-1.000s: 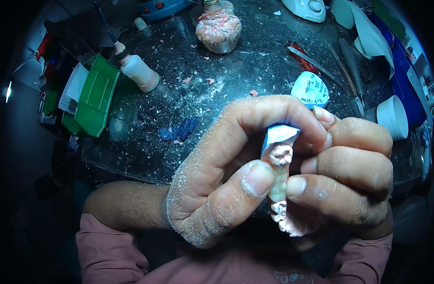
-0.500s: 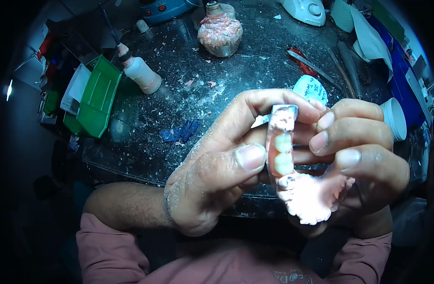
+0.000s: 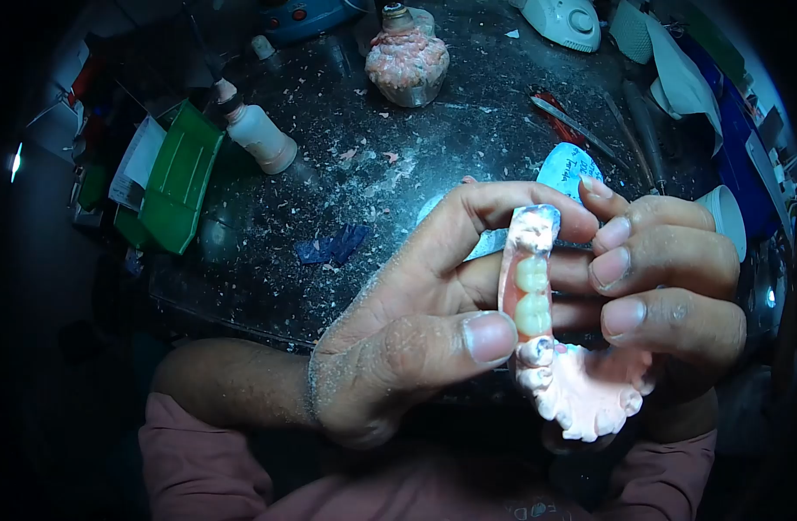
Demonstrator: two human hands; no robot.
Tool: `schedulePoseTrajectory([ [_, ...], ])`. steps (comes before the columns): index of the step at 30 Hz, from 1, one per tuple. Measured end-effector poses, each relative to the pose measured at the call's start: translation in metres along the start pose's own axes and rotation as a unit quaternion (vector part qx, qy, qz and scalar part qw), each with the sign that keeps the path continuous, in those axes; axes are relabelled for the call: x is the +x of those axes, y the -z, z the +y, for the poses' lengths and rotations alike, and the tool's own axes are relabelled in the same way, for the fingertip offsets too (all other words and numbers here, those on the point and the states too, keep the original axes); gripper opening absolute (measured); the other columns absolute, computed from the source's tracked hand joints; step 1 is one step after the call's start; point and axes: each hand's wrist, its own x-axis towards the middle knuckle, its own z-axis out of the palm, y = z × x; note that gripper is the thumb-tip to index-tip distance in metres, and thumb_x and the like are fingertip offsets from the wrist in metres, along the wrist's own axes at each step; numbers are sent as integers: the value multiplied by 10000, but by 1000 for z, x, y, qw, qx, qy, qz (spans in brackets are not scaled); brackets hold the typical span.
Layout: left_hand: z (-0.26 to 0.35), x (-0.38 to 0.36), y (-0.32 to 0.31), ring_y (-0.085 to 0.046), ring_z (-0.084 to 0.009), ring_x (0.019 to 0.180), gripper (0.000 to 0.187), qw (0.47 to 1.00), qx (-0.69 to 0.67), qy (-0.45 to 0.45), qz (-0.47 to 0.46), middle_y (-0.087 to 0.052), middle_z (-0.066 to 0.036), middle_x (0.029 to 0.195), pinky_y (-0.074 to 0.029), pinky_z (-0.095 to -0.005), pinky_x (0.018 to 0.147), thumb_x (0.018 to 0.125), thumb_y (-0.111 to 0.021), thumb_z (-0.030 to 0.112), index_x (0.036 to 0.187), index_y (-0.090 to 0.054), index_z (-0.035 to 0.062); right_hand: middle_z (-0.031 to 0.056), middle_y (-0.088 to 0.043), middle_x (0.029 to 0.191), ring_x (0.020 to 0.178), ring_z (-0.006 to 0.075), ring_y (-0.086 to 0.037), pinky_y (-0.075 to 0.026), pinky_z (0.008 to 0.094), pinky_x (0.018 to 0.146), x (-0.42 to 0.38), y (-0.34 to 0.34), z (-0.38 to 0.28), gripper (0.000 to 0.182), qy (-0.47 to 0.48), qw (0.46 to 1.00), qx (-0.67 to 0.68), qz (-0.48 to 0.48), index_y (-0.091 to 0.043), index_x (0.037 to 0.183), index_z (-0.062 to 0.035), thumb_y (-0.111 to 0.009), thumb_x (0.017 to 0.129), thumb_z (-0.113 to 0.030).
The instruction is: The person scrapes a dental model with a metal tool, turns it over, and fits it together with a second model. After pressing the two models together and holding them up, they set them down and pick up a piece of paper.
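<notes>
Horseshoe-shaped pink plaster dental cast [image 3: 581, 391] — glossy teeth, dusty left hand [image 3: 416, 321], right hand [image 3: 668, 286]

Left hand [image 3: 416, 330] raised, thumb and forefinger pinched — right hand [image 3: 668, 286] curled alongside, fingertips meeting.

Legible text: none. The blue-edged paper label [image 3: 568, 168] on the workbench carries handwriting, too small to read. Print on the shirt hem [image 3: 529, 511] is cut off.

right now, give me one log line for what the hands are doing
left hand: holds dental cast, thumb by teeth | right hand: fingers grip cast | over dusty worktop | green tray at left
</notes>
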Motion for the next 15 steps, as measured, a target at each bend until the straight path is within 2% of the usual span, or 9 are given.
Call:
schedulePoseTrajectory([
  [2, 0, 0, 1, -528, -268, 1226, 822, 1000, -13, 4, -7, -476, -198, 1316, -418, -442, 1060, 772, -752, 369, 1363, -338, -25, 77, -521, 1075, 1037, 218, -571, -539, 458, 965, 1, 0, -4, 299, -25, 999, 28, 2, -475, 1067, -154, -703, 878, -193],
  [15, 5, -2, -1, -520, -304, 1262, 820, 999, -36, 12, -5, -452, -224, 1356, -403, -464, 1087, 785, -741, 315, 1385, -297, -25, 84, -521, 1071, 1033, 219, -576, -537, 460, 965, 2, 0, -4, 247, -30, 999, 27, 5, -478, 1055, -144, -667, 903, -194],
])
